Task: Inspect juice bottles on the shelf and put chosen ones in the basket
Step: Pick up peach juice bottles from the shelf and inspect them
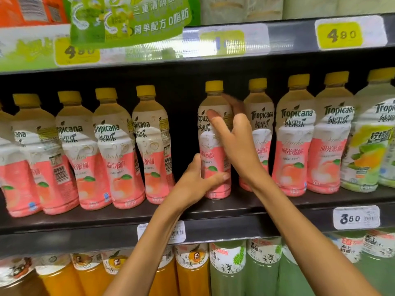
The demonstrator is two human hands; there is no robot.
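A row of pink-labelled peach juice bottles with yellow caps stands on the dark middle shelf [213, 212]. One peach bottle [213, 150] stands upright near the centre, with a gap to its left. My left hand [197, 182] grips its lower part, thumb across the front. My right hand [233, 135] wraps the bottle's upper right side, thumb on the label and fingers reaching behind the neck, blurred. No basket is in view.
More peach bottles [119, 150] fill the shelf to the left and right. A lemon-lime bottle [367, 150] stands at far right. Orange juice bottles [192, 272] and green ones [263, 268] sit on the shelf below. Price tags [339, 35] line the shelf edges.
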